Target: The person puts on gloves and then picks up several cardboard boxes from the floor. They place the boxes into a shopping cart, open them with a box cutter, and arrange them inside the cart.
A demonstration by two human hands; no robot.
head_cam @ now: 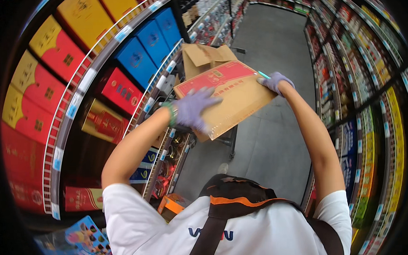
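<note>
A taped cardboard carton (pixel 241 99) with a red printed panel lies tilted before me, on or just above a wheeled cart. My left hand (pixel 196 107), in a purple glove and blurred, is spread over the carton's left part with its fingers apart; whether it presses on the carton cannot be told. At the carton's right corner is my right hand (pixel 275 83), also gloved, with a thin turquoise tool (pixel 264 74), perhaps a pen or cutter, between thumb and fingers. Behind the carton stands another cardboard box (pixel 205 58) with raised flaps.
Shelves with a wire guard rail (pixel 76 76) hold red, yellow and blue gift boxes (pixel 136 59) on the left. The cart's dark frame (pixel 229 140) shows beneath the carton. Long stocked shelves (pixel 359 122) line the right side of the grey-floored aisle (pixel 271 34).
</note>
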